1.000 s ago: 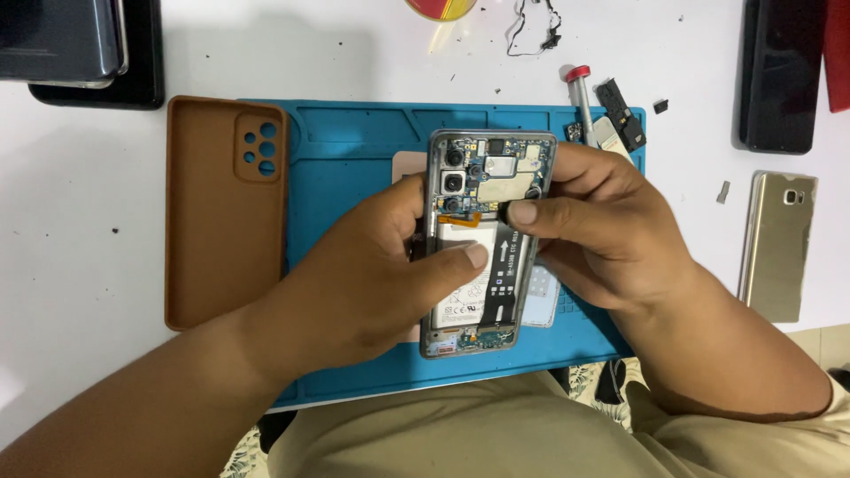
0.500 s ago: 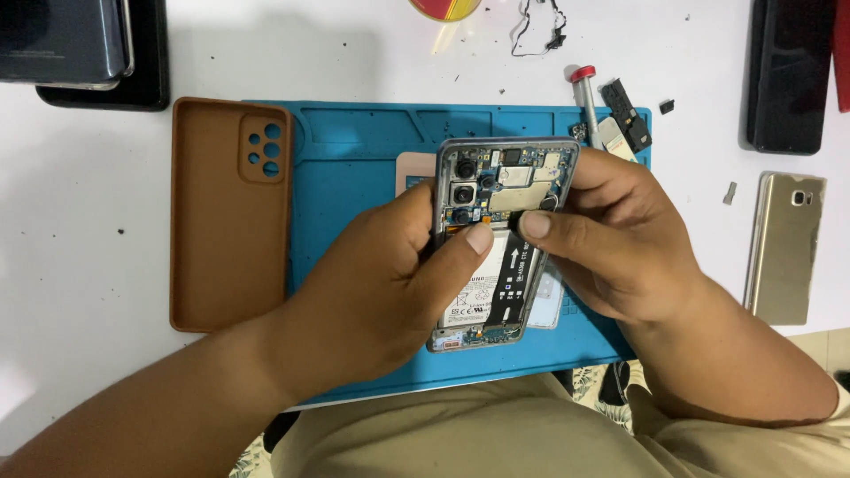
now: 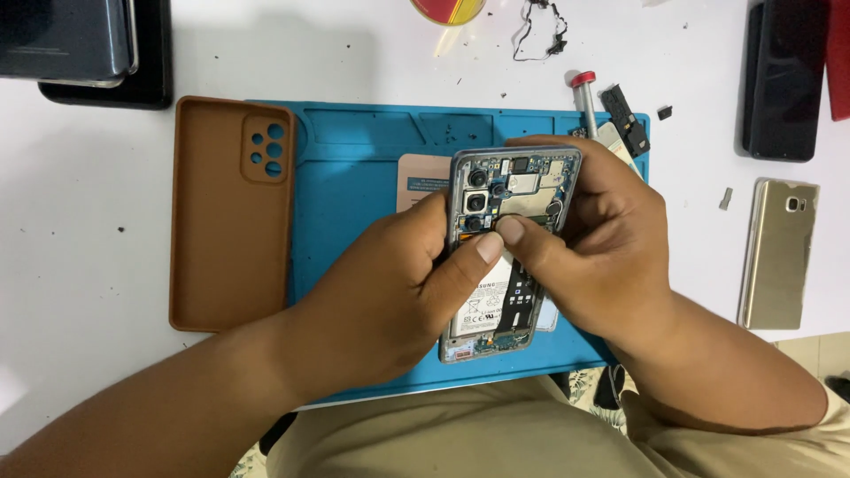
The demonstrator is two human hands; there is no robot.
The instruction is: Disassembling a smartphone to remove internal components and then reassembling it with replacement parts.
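An opened smartphone (image 3: 522, 186) with its back off shows its circuit board, camera modules and white battery. It is tilted up over the blue repair mat (image 3: 363, 168). My left hand (image 3: 390, 292) grips its left edge, thumb pressed on the battery's top. My right hand (image 3: 602, 248) holds the right edge, with its thumb on the board just below the cameras. Both thumbs nearly touch.
A brown phone case (image 3: 228, 212) lies at the mat's left edge. A gold phone (image 3: 779, 252) and a black phone (image 3: 784, 80) lie on the right. A screwdriver (image 3: 586, 97) and small parts sit at the mat's top right. Dark devices (image 3: 75, 44) sit top left.
The phone has been lifted and tilted a little to the right. My right thumb has slid down from the upper board towards the battery, meeting my left thumb.
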